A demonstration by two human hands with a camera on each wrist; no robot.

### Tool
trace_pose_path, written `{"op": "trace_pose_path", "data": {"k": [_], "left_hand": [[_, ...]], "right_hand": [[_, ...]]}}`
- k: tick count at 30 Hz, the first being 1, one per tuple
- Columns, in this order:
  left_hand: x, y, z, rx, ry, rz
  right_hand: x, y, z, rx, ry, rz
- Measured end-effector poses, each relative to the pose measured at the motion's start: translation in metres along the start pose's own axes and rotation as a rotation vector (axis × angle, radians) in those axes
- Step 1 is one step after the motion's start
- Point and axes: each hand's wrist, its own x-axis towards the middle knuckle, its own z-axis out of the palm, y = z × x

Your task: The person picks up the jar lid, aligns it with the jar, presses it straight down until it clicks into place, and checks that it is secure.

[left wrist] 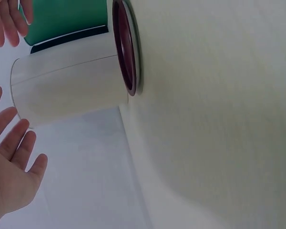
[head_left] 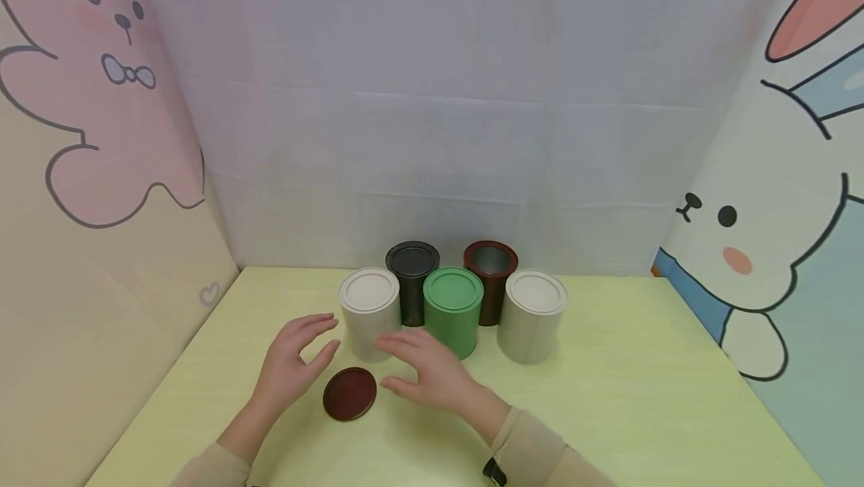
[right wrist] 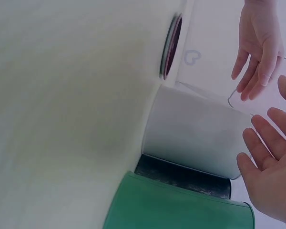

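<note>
My left hand hovers over the table, fingers and thumb gently bent and holding nothing. Facing it, my right hand is raised with its fingers extended, its fingertips overlapping the left white can in the head view. Below and between both hands a dark red round lid lies on the tabletop; the left wrist view shows the raised rim of this lid. Behind the right hand stands a green lidded can. In the right wrist view the right palm is bare, with the left hand opposite.
At the back stand a black lidded can and a dark red can with an uncovered top. A second white lidded can is at the right. White cloth hangs behind; cartoon-printed panels flank the pale yellow table.
</note>
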Motion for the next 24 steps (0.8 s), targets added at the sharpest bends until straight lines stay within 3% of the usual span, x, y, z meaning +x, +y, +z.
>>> {"op": "trace_pose_path", "data": {"k": [7,15,24], "left_hand": [[-0.016,-0.001,-0.001,0.011,-0.048,-0.026],[-0.034,-0.001,-0.001,-0.012,-0.187,-0.051],[-0.047,-0.009,0.003,-0.008,-0.292,-0.067]], "right_hand": [[-0.004,-0.001,0.01,0.05,-0.127,0.097],[-0.008,0.001,0.023,-0.003,-0.275,0.151],[-0.008,0.005,0.038,-0.023,-0.329,0.218]]}}
